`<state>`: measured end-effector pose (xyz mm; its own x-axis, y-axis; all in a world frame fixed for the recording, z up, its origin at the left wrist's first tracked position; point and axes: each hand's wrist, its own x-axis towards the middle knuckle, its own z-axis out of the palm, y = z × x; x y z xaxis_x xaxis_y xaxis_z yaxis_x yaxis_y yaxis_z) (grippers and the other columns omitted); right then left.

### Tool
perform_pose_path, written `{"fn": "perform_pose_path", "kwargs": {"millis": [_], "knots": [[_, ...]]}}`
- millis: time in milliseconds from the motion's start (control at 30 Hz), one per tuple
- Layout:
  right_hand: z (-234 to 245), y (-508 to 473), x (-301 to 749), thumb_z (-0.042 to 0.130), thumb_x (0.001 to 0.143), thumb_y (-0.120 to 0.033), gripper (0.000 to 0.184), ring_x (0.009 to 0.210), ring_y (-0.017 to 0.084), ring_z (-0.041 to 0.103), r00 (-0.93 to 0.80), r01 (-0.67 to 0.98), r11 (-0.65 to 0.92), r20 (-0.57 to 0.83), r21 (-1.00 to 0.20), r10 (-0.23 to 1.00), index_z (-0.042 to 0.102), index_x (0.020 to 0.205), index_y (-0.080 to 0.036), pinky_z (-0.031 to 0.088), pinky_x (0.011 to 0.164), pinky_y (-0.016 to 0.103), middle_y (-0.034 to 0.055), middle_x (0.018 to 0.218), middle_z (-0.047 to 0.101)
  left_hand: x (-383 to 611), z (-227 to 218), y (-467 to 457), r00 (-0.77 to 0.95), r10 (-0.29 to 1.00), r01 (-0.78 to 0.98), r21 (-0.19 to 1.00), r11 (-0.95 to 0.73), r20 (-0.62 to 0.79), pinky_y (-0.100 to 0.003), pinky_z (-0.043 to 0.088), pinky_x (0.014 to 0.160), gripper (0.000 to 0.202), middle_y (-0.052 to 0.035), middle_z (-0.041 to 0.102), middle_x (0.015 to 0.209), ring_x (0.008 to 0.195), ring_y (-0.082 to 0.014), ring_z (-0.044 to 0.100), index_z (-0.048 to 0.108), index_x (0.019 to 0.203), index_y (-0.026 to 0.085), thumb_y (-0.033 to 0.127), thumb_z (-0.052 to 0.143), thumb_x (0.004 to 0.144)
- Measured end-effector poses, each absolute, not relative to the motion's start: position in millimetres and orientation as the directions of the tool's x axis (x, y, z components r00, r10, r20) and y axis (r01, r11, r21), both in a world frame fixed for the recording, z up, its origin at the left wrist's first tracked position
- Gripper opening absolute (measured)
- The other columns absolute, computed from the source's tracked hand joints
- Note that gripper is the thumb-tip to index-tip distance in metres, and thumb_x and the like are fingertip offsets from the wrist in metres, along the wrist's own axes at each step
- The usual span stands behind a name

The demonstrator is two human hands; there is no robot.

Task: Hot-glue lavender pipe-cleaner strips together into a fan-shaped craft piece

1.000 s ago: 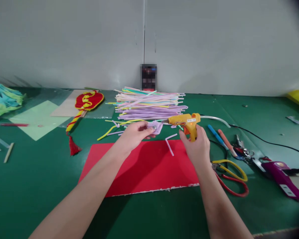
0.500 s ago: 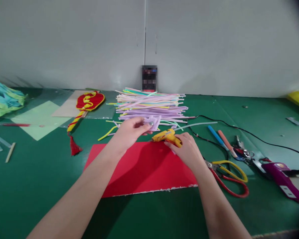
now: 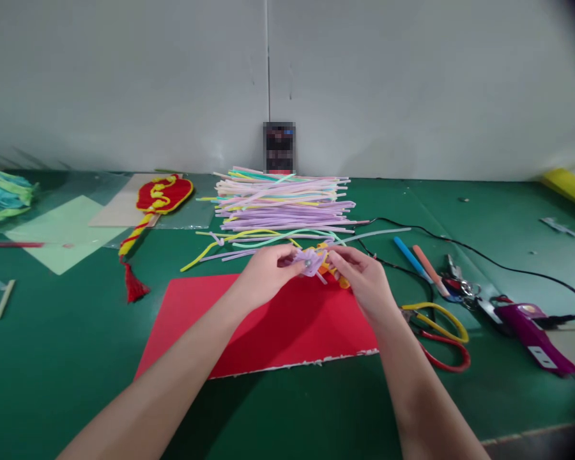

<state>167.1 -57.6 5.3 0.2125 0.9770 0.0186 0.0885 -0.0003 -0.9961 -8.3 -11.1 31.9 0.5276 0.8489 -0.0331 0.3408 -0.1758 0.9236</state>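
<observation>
My left hand (image 3: 266,273) and my right hand (image 3: 363,278) meet over the far edge of a red sheet (image 3: 249,329). Both pinch a small lilac pipe-cleaner piece (image 3: 310,260) between their fingertips. A yellow glue gun (image 3: 333,276) lies on the sheet just behind my right hand, mostly hidden by it. A stack of pastel pipe cleaners (image 3: 282,203) sits right behind the hands.
Red and yellow scissors (image 3: 438,335), blue and orange pens (image 3: 419,260), keys and a purple tool (image 3: 531,332) with black cables lie right. A red and yellow ornament with a tassel (image 3: 156,204), paper sheets and teal paper (image 3: 2,195) lie left on the green table (image 3: 67,358).
My right hand laid the glue gun down on the red sheet and let go of it. It then came over to the lilac piece that my left hand was holding.
</observation>
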Motion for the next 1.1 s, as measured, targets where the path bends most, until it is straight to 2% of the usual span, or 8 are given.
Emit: {"fn": "perform_pose_path", "kwargs": {"millis": [67, 267, 500, 1100], "knots": [[6.7, -58.0, 164.6, 0.061, 0.073, -0.042, 0.031, 0.075, 0.016, 0.061, 0.192, 0.085, -0.006, 0.011, -0.996, 0.981, 0.065, 0.095, -0.019, 0.049, 0.064, 0.028, 0.0059, 0.093, 0.067, -6.9, 31.3, -11.9, 0.541, 0.841, 0.344, 0.92, -0.189, -0.03, -0.029, 0.043, 0.072, 0.017, -0.0032, 0.067, 0.084, 0.078, -0.0181, 0.06, 0.063, 0.082, 0.017, 0.029, 0.052, 0.079], [8.2, -58.7, 162.2, 0.063, 0.072, -0.04, 0.026, 0.06, 0.012, 0.056, 0.197, 0.108, -0.034, -0.012, -0.994, 0.98, 0.065, 0.085, -0.018, 0.046, 0.059, 0.027, 0.0024, 0.074, 0.065, -4.6, 32.9, -13.2, 0.52, 0.854, 0.372, 0.906, -0.2, -0.026, -0.027, 0.042, 0.069, 0.015, -0.0025, 0.066, 0.082, 0.076, -0.0172, 0.059, 0.063, 0.08, 0.017, 0.026, 0.051, 0.079], [8.9, -58.6, 162.4, 0.063, 0.072, -0.037, 0.022, 0.059, 0.011, 0.055, 0.177, 0.068, -0.046, -0.033, -0.997, 0.984, 0.063, 0.081, -0.017, 0.046, 0.061, 0.026, 0.0003, 0.067, 0.062, -5.0, 29.9, -12.8, 0.491, 0.871, 0.4, 0.887, -0.23, 0.004, -0.027, 0.041, 0.066, 0.015, -0.0011, 0.065, 0.08, 0.073, -0.0168, 0.057, 0.062, 0.08, 0.019, 0.029, 0.05, 0.08], [7.3, -57.2, 162.1, 0.065, 0.071, -0.035, 0.02, 0.058, 0.01, 0.055, 0.178, 0.028, -0.052, -0.046, -0.998, 0.983, 0.062, 0.08, -0.018, 0.046, 0.061, 0.024, -0.0012, 0.065, 0.061, -4.1, 29.7, -13.3, 0.516, 0.857, 0.445, 0.853, -0.274, 0.006, -0.026, 0.038, 0.062, 0.015, -0.001, 0.063, 0.077, 0.07, -0.0157, 0.055, 0.061, 0.077, 0.017, 0.026, 0.049, 0.079]]}}
